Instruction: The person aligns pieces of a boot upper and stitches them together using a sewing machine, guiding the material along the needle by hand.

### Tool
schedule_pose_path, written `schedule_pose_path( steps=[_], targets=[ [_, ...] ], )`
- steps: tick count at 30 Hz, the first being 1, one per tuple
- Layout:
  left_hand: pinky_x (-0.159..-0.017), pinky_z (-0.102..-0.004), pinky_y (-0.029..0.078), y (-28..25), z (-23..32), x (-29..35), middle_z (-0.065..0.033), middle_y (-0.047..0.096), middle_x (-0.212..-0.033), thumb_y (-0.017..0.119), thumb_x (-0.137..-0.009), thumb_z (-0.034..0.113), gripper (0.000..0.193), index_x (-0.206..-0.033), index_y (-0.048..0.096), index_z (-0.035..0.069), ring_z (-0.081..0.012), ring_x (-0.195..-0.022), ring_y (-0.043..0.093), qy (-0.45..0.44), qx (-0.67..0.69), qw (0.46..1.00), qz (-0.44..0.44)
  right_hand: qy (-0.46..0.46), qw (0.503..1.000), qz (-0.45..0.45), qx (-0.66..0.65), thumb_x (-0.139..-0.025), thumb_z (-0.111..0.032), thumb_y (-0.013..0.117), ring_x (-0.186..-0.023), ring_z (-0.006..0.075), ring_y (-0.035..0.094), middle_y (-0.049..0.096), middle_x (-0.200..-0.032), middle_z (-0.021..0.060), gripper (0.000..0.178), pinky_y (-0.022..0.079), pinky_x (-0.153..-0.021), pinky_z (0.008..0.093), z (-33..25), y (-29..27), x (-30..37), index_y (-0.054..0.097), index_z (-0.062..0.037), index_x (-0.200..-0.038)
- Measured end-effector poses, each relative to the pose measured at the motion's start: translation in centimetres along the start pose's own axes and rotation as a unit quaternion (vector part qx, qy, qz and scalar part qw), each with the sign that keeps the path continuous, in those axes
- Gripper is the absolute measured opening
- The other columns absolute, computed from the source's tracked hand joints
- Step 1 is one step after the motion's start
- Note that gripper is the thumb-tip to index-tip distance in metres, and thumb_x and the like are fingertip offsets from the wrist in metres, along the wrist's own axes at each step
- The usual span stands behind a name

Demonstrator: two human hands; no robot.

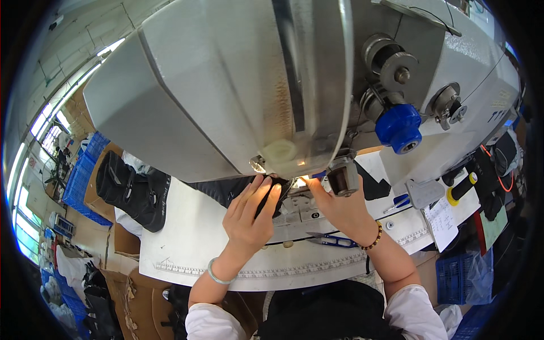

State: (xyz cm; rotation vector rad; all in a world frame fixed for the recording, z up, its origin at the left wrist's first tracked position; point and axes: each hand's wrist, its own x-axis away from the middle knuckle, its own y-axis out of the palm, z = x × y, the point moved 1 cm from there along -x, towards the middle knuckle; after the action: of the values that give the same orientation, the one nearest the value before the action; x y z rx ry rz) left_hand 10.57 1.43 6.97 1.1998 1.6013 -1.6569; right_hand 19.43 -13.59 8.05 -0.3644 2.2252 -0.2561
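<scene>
"Where is the black piece (218,190)?"

"On the white table (187,241), under the grey sewing machine (192,85), running left from the lit spot below its head."

"What stands in the way?"

"The machine's head hides the piece's far part, and a metal cylinder (343,177) stands before the right hand (345,212). Blue-handled snips (334,241) lie near that wrist; a black boot (133,190) stands at the left, and a paper sheet (441,224) lies at the right."

"And the hands?"

"The left hand (252,218) lies on the piece, open, fingers stretched forward and close together. The right reaches in from the other side, index finger toward the light; I can't tell whether it grips anything."

"Forearms?"

"Both rise from the lower edge and lean inward, the right one more slanted."
</scene>
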Motion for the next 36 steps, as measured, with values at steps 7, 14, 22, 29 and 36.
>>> schedule_pose_path(
  steps=[7,14,22,29,36],
  targets=[
    [-0.073,-0.0277,0.048,-0.1,1.7,-0.3,-0.0111,0.061,-0.094,0.051,-0.064,-0.006,0.034,-0.096,0.063,0.0,-0.0255,-0.092,0.062,-0.008,-0.065,0.998,0.004,0.047,0.998,0.017,-0.026,-0.066,0.005,0.054,-0.072,0.0296,0.051,0.05,-0.073,0.0141,0.009,0.042,-0.062,0.0354,0.6,0.1,-0.1,0.049,0.0038,-0.074],
    [-0.076,-0.0277,0.049,-0.6,2.1,-0.6,-0.0124,0.059,-0.094,0.053,-0.073,-0.001,0.021,-0.092,0.061,-0.002,-0.0245,-0.091,0.062,-0.022,-0.088,0.996,-0.026,0.021,1.0,-0.013,0.016,-0.067,0.001,0.056,-0.072,0.0291,0.052,0.053,-0.081,0.0127,0.014,0.043,-0.062,0.0333,-0.3,-0.6,-0.1,0.056,0.0014,-0.081],
    [-0.072,-0.0286,0.051,-0.5,4.0,-0.8,-0.017,0.058,-0.095,0.052,-0.074,0.001,0.025,-0.098,0.059,-0.006,-0.0282,-0.089,0.061,-0.018,-0.181,0.981,-0.062,-0.04,0.984,0.173,0.035,-0.078,0.001,0.054,-0.079,0.0231,0.057,0.056,-0.094,0.0144,0.013,0.045,-0.068,0.0308,0.8,0.5,3.2,0.054,0.005,-0.091],
    [-0.069,-0.0308,0.05,-3.1,3.9,-2.7,-0.0157,0.06,-0.097,0.056,-0.075,0.005,0.028,-0.101,0.059,-0.003,-0.0269,-0.087,0.062,-0.051,-0.078,0.987,-0.129,0.175,0.947,-0.072,-0.261,-0.088,-0.009,0.048,-0.074,0.0128,0.057,0.058,-0.08,0.0103,0.019,0.044,-0.065,0.0261,-1.4,1.8,5.3,0.055,0.0049,-0.099],
    [-0.086,-0.0363,0.042,-3.8,-2.9,-7.3,-0.0178,0.061,-0.1,0.064,-0.076,0.034,0.043,-0.101,0.06,0.0,-0.0316,-0.095,0.057,-0.169,0.16,0.877,-0.421,0.231,0.894,-0.05,-0.382,-0.092,-0.022,0.049,-0.057,0.0048,0.039,0.048,-0.065,0.0019,0.024,0.032,-0.046,0.0234,-0.8,5.0,4.7,0.051,0.0022,-0.092]
  ],
)
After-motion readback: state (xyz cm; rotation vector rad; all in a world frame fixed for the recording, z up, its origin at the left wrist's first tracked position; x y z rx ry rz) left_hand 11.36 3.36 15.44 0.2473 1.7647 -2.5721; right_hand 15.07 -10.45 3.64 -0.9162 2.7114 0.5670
